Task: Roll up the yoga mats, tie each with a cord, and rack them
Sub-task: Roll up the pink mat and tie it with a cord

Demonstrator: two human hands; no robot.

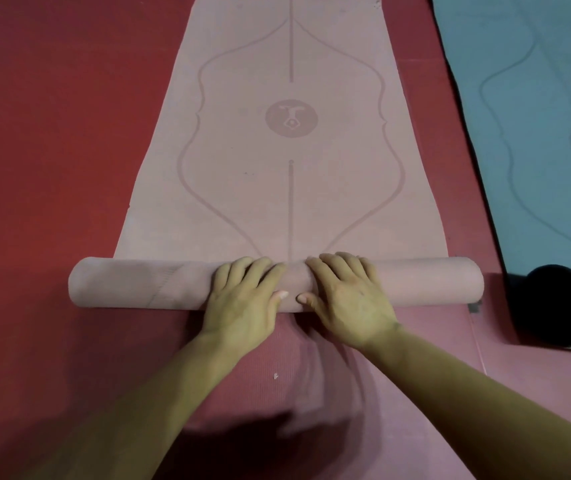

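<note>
**Two hands press down on a half-rolled pink mat**

A person's left hand (246,299) and right hand (350,301) lie side by side on the middle of a thick roll (138,285). The roll is formed from the near end of a long, dusty pink yoga mat (291,202) printed with curved alignment lines. Both palms rest flat on top of it. The fingers are close together, nearly straight and draped over the far side, and the thumbs almost meet on the near side. Neither hand grips anything.

Beyond the roll, the unrolled length of the mat stretches away across the red padded floor (52,133), with a round emblem (291,118) on its centre line. To the right, apart from the pink mat, lies a teal yoga mat (554,98) with similar markings. Its near end is curled into a roll whose dark end (554,306) faces the camera.
</note>
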